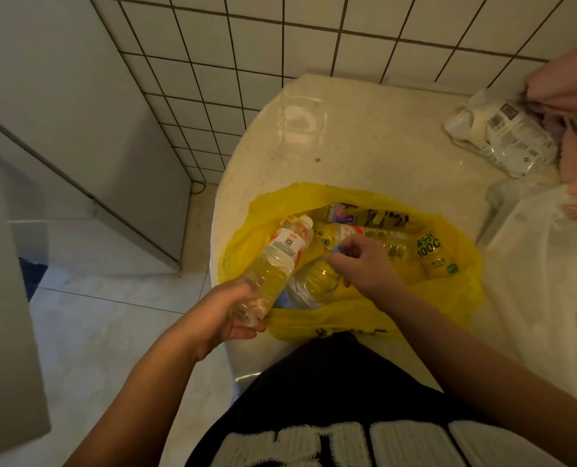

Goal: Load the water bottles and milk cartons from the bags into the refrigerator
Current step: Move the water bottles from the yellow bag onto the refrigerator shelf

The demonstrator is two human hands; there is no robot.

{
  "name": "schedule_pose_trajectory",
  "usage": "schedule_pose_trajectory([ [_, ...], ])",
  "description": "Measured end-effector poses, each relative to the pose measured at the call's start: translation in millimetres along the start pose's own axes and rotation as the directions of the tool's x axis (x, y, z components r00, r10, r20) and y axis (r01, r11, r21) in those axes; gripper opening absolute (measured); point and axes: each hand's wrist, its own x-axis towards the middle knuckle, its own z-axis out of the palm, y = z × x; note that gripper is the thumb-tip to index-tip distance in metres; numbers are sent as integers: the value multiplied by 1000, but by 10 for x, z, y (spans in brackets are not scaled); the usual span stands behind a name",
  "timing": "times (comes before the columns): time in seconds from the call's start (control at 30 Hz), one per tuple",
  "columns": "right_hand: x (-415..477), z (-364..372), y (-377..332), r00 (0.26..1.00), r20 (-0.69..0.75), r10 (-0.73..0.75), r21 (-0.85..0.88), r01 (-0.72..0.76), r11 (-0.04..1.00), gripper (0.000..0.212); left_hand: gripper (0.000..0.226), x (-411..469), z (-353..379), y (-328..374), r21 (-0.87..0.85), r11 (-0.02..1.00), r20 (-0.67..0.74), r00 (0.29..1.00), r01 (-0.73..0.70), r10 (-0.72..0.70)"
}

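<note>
Inside the bag (pixel 449 298), open at the front edge of the counter (pixel 364 136), the far contents are dark and jumbled, and I cannot tell what they are. Three clear bottles can be counted. One bottle (pixel 273 261) tilts over the bag's left rim, cap pointing away; the left hand (pixel 219 315) grips its base, fingers curled beneath. The second bottle (pixel 314 284) lies in the bag, partly covered by the right hand (pixel 364 267), whose fingertips pinch its capped end. The third bottle (pixel 388 242) lies beyond that hand, half hidden. One yellow drink (pixel 433 254) sits in the bag's right side. A packet (pixel 503 136) lies toward the far right corner. A white bag (pixel 550 264) at the right edge is cut off.
</note>
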Motion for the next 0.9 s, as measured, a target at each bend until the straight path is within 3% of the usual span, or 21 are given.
schedule_pose_trajectory([
  [0.2, -377, -386, 46, 957, -153, -246, -108, 231, 967, 35, 80, -221, 114, -281, -222, 975, 83, 996, -13, 32],
  [0.3, -540, -606, -98, 906, -209, -368, -135, 346, 928, 33, 77, -365, 341, -437, -334, 936, 158, 972, -111, 172],
  [0.37, -640, -724, -188, 876, -245, -415, -96, 404, 910, 28, 77, -399, 540, -551, -291, 927, 164, 942, -236, 292],
  [0.53, -834, -929, -269, 838, -235, -493, -26, 501, 865, 39, 92, -412, 1046, -707, -87, 879, 26, 881, -469, 473],
  [0.73, -1065, -980, -235, 825, -134, -549, 1, 554, 832, 25, 86, -604, 1399, -897, -71, 822, -289, 801, -565, 525],
  [0.9, -1229, -764, -276, 754, 94, -650, -1, 653, 758, 31, 75, -964, 1320, -1189, -16, 816, -469, 725, -578, 504],
])
